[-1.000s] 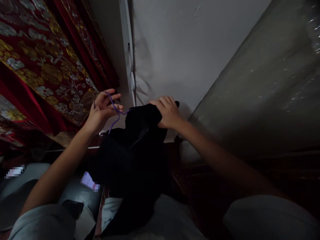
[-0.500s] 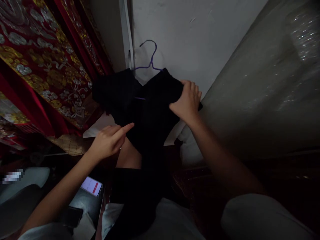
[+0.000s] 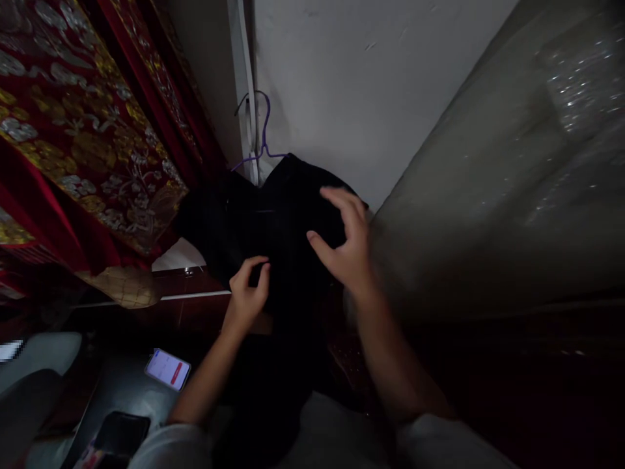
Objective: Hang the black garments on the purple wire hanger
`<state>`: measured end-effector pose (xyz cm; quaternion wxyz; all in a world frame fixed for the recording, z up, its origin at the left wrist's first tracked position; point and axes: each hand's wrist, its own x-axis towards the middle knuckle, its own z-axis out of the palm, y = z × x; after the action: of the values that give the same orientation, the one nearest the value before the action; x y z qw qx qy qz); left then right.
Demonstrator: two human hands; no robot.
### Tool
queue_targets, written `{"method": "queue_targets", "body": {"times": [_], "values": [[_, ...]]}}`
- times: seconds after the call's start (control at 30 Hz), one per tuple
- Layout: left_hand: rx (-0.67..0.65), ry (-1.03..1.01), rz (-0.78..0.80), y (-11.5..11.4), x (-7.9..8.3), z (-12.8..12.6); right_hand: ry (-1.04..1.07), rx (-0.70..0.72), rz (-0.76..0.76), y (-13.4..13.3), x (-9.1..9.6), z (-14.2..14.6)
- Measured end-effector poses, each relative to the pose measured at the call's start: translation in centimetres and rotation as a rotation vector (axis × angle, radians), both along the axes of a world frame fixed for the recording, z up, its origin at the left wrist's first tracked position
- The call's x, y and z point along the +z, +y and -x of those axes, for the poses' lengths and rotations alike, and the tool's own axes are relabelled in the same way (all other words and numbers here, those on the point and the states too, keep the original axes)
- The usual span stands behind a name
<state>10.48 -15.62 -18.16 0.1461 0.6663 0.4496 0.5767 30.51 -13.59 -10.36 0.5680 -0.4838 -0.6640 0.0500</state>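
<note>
A black short-sleeved garment point(image 3: 303, 189) on a purple hanger point(image 3: 265, 133) hangs in front of me; its dark folds are hard to make out. My left hand point(image 3: 248, 296) is at the garment's lower front, thumb and index fingertip pinched together on what looks like the black cloth. Just in front of the sleeve side on the right, my right hand point(image 3: 349, 247) is open, its thumb and fingers apart and slightly blurred. Whether it brushes the cloth I cannot tell.
Red curtain-like cloth with gold and silver embroidery point(image 3: 97, 143) hangs at left. A large plastic-wrapped bulk point(image 3: 469, 195) leans at right. A lit phone point(image 3: 168, 369) and a dark phone-like object point(image 3: 122, 433) lie on a dark seat at lower left. A pale wall point(image 3: 342, 78) stands behind.
My right hand has let go of the sleeve and moved left, opening. My left hand has gone from pointing to a pinch, further right. The hanger and garment have shifted left and slightly down.
</note>
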Motion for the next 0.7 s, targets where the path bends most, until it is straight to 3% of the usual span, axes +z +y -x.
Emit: {"method": "queue_targets", "body": {"times": [0.07, 0.1, 0.2, 0.27, 0.4, 0.53, 0.7], "values": [[0.121, -0.229, -0.021, -1.5, -1.1, -1.4, 0.287, 0.084, 0.148, -1.6, -2.7, 2.6], [0.138, -0.321, -0.002, -2.1, -1.4, -1.9, 0.365, 0.182, 0.304, -2.3, -4.3, 3.9], [0.082, -0.483, 0.082, -3.2, -1.9, -2.8, 0.432, 0.354, 0.649, -3.5, -8.2, 6.5], [0.073, -0.517, 0.122, -3.6, -1.8, -2.9, 0.45, 0.37, 0.771, -3.5, -9.5, 6.9], [0.04, -0.527, 0.161, -4.2, -0.9, -3.2, 0.518, 0.43, 0.89, -3.0, -8.8, 5.9], [-0.04, -0.5, 0.205, -4.7, -0.4, -3.8, 0.535, 0.543, 0.817, -3.5, -7.3, 4.6], [-0.077, -0.505, 0.198, -4.2, -1.2, -4.2, 0.599, 0.523, 0.719, -4.2, -7.0, 4.5]]}}
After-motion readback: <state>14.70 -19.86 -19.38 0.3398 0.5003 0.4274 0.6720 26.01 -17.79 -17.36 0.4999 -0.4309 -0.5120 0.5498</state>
